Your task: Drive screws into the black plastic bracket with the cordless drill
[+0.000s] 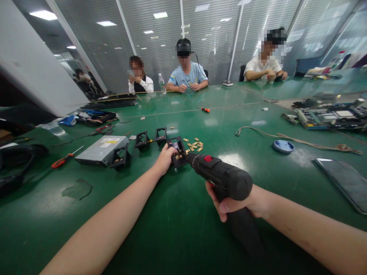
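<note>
Left hand: fingers clamp black bracket, steadying it on worktop. Right hand: fingers wrapped round power driver, bit seemingly seated in bracket. Brass plates just beyond.

My green table carries a grey drive box, black brackets and scattered brass plates. A red screwdriver lies left, a blue dish right.

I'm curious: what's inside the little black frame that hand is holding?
Inside the black frame sit small gold pieces near its lower edge. The left hand and the drill cover its near side, so anything there is hidden.
</note>
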Demonstrator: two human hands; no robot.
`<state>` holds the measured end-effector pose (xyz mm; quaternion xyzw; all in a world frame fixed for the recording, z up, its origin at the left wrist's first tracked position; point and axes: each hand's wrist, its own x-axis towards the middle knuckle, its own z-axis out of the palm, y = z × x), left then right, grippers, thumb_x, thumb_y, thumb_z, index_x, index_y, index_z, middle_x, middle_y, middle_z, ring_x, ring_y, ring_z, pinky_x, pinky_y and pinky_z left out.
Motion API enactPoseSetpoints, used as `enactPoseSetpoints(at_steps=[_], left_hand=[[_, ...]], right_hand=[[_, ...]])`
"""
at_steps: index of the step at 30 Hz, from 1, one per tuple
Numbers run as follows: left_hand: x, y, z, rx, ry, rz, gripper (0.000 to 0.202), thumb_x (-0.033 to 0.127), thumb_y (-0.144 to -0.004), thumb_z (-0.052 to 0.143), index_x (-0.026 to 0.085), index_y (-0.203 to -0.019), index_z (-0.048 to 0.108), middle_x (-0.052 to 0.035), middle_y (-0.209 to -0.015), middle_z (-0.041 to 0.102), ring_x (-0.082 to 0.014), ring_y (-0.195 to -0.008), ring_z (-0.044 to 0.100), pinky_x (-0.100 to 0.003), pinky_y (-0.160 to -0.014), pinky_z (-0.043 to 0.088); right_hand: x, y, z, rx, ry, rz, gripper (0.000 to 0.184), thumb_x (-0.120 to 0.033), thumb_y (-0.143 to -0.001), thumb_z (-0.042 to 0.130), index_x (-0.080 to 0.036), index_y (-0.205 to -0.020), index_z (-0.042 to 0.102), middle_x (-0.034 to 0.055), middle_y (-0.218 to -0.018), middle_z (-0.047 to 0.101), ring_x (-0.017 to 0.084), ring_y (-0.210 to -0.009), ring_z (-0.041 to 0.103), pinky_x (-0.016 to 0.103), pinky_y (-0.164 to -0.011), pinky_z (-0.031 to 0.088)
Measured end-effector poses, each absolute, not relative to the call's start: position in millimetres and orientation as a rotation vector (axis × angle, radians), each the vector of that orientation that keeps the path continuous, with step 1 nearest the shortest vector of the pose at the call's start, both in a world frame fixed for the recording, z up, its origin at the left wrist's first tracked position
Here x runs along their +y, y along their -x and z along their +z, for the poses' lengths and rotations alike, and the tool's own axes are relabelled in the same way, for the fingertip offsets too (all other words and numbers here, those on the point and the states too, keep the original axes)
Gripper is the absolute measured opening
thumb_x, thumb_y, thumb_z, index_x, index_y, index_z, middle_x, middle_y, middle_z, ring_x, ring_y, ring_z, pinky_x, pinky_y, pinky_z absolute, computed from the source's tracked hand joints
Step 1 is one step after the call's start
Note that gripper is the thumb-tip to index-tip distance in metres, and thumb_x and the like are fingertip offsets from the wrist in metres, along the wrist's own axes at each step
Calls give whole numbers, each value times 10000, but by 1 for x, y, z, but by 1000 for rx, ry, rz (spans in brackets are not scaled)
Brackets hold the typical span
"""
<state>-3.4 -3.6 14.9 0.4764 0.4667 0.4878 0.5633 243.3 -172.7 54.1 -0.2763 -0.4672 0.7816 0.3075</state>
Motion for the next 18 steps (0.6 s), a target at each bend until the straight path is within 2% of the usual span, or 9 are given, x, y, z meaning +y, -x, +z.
enactPoseSetpoints(at_steps=[4, 8, 10, 13, 16, 18], left_hand=[[-4, 3, 17, 1111, -1122, 1150, 340, 299, -613, 674, 251, -928, 554, 30, -767, 609, -174, -691, 613, -281, -618, 506], [-5, 3, 17, 1102, -1124, 1143, 341, 299, -612, 675, 248, -926, 553, 24, -776, 619, -180, -698, 617, -285, -624, 505], [-5, 2, 18, 1101, -1119, 1144, 350, 301, -607, 677, 246, -930, 553, 20, -790, 630, -189, -718, 628, -294, -642, 516], [-6, 1, 19, 1105, -1120, 1145, 351, 298, -605, 677, 242, -931, 557, 16, -806, 642, -193, -738, 633, -298, -664, 520], [-6, 1, 20, 1097, -1135, 1151, 338, 282, -609, 672, 235, -929, 573, 16, -812, 649, -186, -743, 627, -299, -684, 519], [-6, 0, 19, 1092, -1162, 1162, 337, 269, -610, 682, 230, -932, 591, 13, -828, 661, -185, -759, 628, -306, -712, 524]], right_hand=[[-173, -244, 51, -1233, 692, 2082, 480, -249, -595, 1033, -147, -869, 653, -1, -659, 728, 156, -544, 707, 232, -518, 545], [-174, -243, 51, -1140, 678, 2154, 617, -285, -474, 1085, -150, -888, 649, 8, -655, 749, 160, -546, 701, 242, -535, 554], [-175, -241, 52, -1159, 697, 2135, 623, -252, -467, 1088, -152, -891, 643, 13, -625, 747, 168, -545, 703, 239, -533, 549], [-177, -237, 55, -1213, 758, 2083, 563, -190, -543, 1056, -162, -903, 625, -6, -623, 739, 162, -531, 699, 233, -516, 541], [-177, -236, 57, -1238, 762, 2077, 444, -209, -672, 994, -173, -895, 611, -34, -623, 705, 150, -531, 691, 229, -511, 532], [-177, -238, 57, -1262, 742, 2061, 400, -241, -706, 970, -173, -897, 625, -28, -653, 701, 149, -551, 696, 233, -521, 531]])
